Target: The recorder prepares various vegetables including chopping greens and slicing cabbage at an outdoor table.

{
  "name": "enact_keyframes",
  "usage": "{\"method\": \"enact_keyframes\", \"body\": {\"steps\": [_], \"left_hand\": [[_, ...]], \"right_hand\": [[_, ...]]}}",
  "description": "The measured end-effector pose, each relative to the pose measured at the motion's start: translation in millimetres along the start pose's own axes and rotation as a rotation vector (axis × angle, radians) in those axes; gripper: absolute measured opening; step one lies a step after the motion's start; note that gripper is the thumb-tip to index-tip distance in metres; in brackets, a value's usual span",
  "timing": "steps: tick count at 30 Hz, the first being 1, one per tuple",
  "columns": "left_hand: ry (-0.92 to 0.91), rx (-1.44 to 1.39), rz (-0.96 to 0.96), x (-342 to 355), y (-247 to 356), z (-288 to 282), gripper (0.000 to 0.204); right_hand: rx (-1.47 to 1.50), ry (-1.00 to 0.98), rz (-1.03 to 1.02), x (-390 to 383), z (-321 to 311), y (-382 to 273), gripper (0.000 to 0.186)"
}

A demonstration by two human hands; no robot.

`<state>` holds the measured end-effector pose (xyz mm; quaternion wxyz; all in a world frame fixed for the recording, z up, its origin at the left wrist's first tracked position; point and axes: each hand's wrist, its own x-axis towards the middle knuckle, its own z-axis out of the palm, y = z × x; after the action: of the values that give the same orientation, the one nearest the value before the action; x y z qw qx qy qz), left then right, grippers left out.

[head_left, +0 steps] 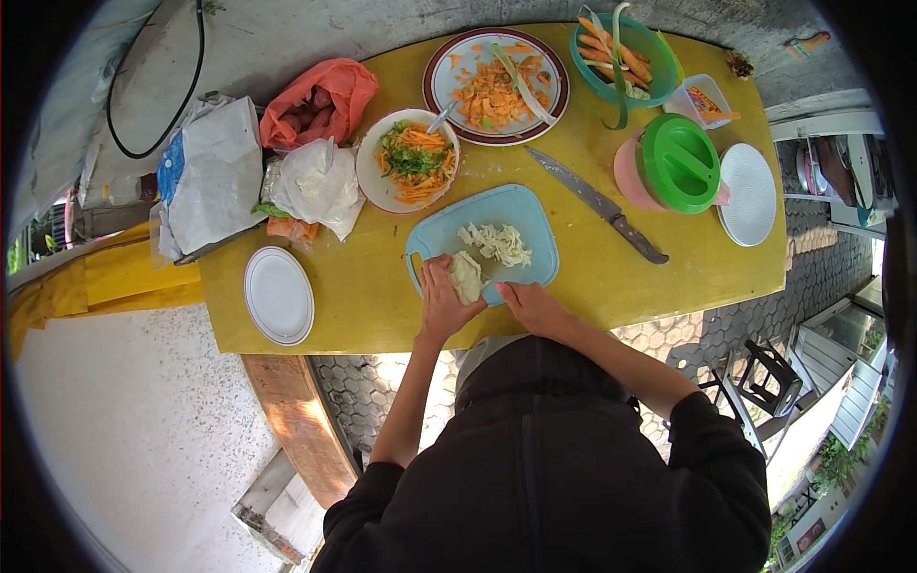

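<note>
On the light blue cutting board, my left hand is closed round a pale chunk of cabbage. A small heap of shredded cabbage lies just beyond it on the board. My right hand is closed at the board's near edge, close to the chunk's right side; what it grips is too hidden to make out. A large knife with a dark handle rests on the table to the right of the board, apart from both hands.
The yellow table holds a bowl of shredded carrot and greens, a plate of peelings, a teal basin of carrots, a green-lidded jug, white plates, a red bag and a white bag.
</note>
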<state>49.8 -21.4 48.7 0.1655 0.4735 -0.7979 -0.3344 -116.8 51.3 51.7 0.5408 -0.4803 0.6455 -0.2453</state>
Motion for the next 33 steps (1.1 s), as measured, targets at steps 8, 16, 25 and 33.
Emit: {"method": "enact_keyframes", "body": {"steps": [8, 16, 25, 33], "left_hand": [[0.032, 0.013, -0.010, 2.4, -2.0, 4.0, 0.074], [0.047, 0.030, 0.020, 0.0, -1.6, 4.7, 0.073], [-0.039, -0.012, 0.040, 1.6, -5.7, -4.4, 0.073], [-0.256, -0.016, -0.165, 16.3, -13.1, -19.1, 0.074]], "right_hand": [[-0.056, 0.012, 0.015, 7.5, 6.3, 7.4, 0.047], [-0.055, -0.040, 0.037, 23.8, 13.5, 20.3, 0.049], [-0.216, -0.007, 0.114, 15.1, 5.8, 16.0, 0.052], [-0.172, 0.039, 0.079, 14.0, 5.2, 16.1, 0.054]]}}
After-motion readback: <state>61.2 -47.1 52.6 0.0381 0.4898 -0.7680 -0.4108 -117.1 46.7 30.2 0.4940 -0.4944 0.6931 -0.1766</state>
